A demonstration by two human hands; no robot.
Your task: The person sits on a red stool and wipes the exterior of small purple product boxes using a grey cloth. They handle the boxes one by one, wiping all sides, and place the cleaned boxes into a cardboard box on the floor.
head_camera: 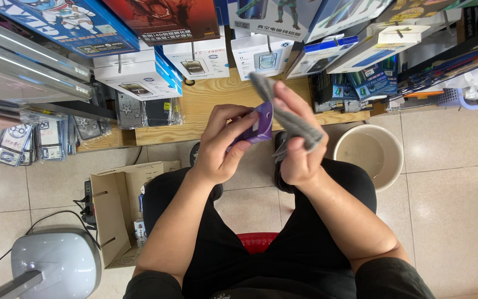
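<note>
Left hand (219, 147) pinches the purple phone (258, 126), right hand (300, 141) grips the grey cloth (291, 119). Probably best to wipe lightly and hold the phone by its edges.

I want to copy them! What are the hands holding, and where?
Left hand pinches a small purple case by its edge; right hand grips a grey cloth around its middle.

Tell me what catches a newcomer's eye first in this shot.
At centre, the left hand grips a small purple case while the right hand presses a grey cloth against it. To the right, a cream bucket stands on the tiled floor; at lower left sits an open cardboard box.
</note>
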